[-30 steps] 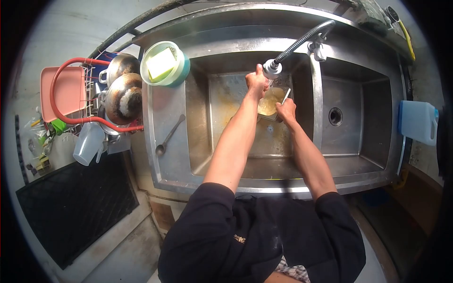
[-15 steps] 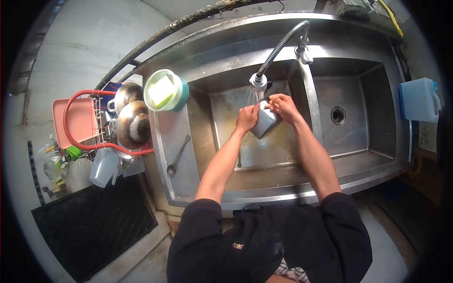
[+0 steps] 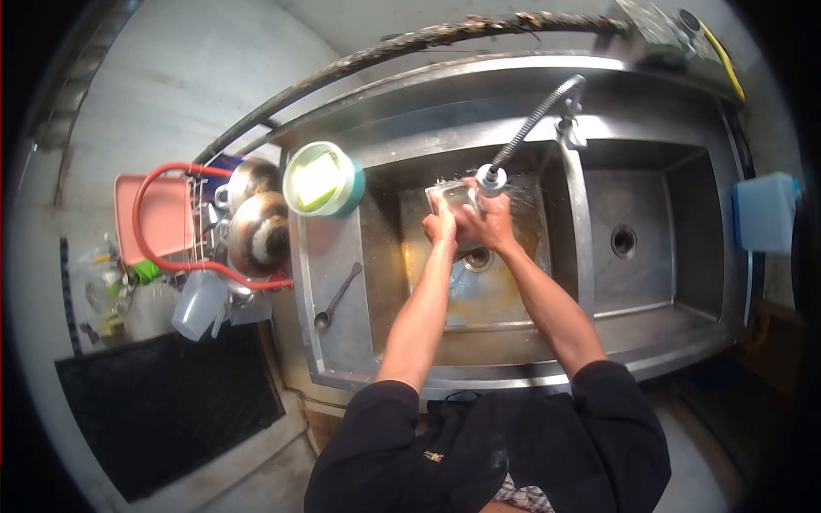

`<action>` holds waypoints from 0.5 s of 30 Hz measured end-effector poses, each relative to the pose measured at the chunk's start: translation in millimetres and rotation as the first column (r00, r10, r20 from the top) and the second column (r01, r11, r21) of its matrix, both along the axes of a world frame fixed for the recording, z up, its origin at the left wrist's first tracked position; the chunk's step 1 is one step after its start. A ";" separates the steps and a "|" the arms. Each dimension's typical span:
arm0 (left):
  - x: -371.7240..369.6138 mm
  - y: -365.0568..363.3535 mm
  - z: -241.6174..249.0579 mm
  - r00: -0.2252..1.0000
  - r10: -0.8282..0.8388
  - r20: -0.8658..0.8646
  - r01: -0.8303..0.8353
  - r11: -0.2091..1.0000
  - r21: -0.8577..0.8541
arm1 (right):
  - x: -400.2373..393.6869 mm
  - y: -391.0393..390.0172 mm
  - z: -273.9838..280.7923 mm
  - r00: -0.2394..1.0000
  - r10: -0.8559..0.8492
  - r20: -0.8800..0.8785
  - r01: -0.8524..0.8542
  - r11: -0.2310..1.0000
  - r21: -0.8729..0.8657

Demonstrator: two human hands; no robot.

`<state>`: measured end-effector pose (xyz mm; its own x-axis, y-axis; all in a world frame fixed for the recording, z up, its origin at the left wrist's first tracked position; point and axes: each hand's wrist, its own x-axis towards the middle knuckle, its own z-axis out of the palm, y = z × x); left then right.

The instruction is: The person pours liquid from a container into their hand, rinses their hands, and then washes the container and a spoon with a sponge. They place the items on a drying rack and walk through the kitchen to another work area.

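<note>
Over the left basin, a square-sided metal container is tilted under the running faucet head. My left hand is closed on its near left side, thumb toward the top. On the right side, my right hand grips the same container just below the faucet head. Its fingertips are partly hidden by the faucet head and splashing water. Spray scatters around both hands.
A spoon lies on the left ledge, near a green tub holding a sponge. Blackened pans and a pink tray fill a rack farther left. A blue jug stands beyond the right basin.
Both hands have tipped and turned the container under the stream, and water now splashes outward. The basin's drain has come into view below them. The camera view has shifted slightly.
</note>
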<state>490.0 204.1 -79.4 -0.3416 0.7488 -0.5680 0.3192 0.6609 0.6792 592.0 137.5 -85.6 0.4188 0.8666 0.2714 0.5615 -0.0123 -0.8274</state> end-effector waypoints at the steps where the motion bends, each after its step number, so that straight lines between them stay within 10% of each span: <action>1: -4.0 -3.3 -1.2 0.998 -0.023 -0.060 0.024 0.999 0.022 | 0.1 -1.5 -11.7 0.989 -0.148 0.015 0.149 0.981 -0.125; 3: -17.6 -20.0 -20.0 0.992 -0.010 -0.129 0.028 0.990 0.141 | 3.3 -8.7 -28.3 0.826 -0.258 -0.501 0.023 0.904 -0.428; 7: -78.3 -62.7 -51.3 0.992 0.105 0.077 -0.105 0.994 -0.006 | -14.3 -15.8 -74.9 0.992 0.127 0.013 -0.103 0.857 -0.505; 10: -110.8 -100.4 -84.0 0.933 0.361 -0.005 -0.359 0.925 -0.123 | -65.0 28.0 6.7 0.940 0.341 0.020 -0.328 0.918 -0.224; 12: -130.9 -123.1 -50.5 0.958 0.245 0.150 -0.217 0.959 -0.182 | -116.8 79.7 94.0 0.885 0.465 0.035 -0.466 0.882 0.071; 15: -143.3 -150.1 -62.4 0.936 0.311 0.164 -0.285 0.944 -0.164 | -184.9 156.7 153.2 0.825 0.462 0.326 -0.511 0.856 0.078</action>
<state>346.6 54.0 -141.8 -0.4163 0.5403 -0.7313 -0.0291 0.7960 0.6047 407.2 294.1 67.6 -0.1630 0.8728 0.4601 0.6701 0.4402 -0.5977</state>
